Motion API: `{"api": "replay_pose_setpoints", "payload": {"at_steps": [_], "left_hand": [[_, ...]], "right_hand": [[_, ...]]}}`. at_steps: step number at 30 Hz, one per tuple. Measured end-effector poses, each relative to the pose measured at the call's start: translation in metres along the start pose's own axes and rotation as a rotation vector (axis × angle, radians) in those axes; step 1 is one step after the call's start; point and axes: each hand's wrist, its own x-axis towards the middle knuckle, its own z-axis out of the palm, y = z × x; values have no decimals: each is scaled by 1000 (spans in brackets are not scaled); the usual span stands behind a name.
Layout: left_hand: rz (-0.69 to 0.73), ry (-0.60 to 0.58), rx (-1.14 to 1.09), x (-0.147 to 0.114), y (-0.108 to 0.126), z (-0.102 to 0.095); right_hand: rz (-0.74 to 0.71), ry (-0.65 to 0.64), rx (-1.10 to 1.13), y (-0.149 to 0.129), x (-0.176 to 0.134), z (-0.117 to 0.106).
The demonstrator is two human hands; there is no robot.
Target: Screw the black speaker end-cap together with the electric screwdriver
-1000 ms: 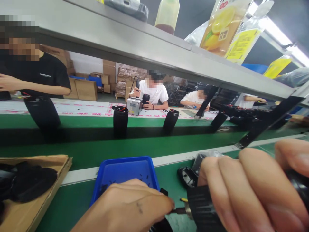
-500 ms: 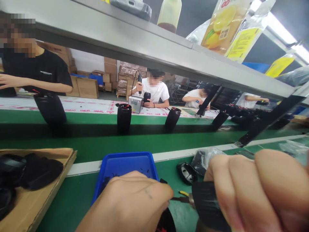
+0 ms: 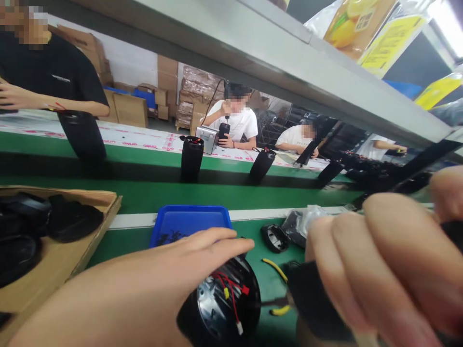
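My left hand lies along the rim of a black cylindrical speaker housing, its fingers stretched across the far side and its thumb hidden. Inside the open top are red wires with small red, yellow and white plugs. My right hand is closed around a black power screwdriver. Its thin shaft points left at the housing's right edge; the tip is blurred, so contact cannot be made out. A tool's yellow handles show behind the shaft.
A blue tray with small black pieces stands behind my left hand. At left is a cardboard box of black parts. A black ring part lies near plastic bags. Several black housings stand across the green line, where co-workers sit. A shelf crosses above.
The view has tipped downward, showing more of the housing and its wires. My left hand has left the screwdriver's tip, its fingers straightening along the housing's rim. The right hand still grips the screwdriver.
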Motion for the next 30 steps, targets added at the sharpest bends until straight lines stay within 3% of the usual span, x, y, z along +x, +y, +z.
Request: {"api": "replay_pose_setpoints", "payload": {"at_steps": [3, 9, 16, 20, 23, 27, 30], "left_hand": [[-7, -50, 15, 5, -1, 5], [56, -27, -13, 18, 3, 13], [57, 62, -97, 24, 12, 22], [44, 51, -101, 24, 5, 19], [19, 38, -87, 18, -3, 16], [22, -28, -54, 14, -9, 14], [51, -76, -44, 15, -10, 10]], "right_hand": [[8, -252, 109, 11, 3, 11], [147, -436, 128, 25, 9, 6], [200, -374, 31, 25, 7, 11], [299, 29, -173, 24, -1, 15], [379, 180, -229, 23, -4, 16], [395, 188, -202, 20, -3, 16], [322, 54, -146, 19, -1, 16]]}}
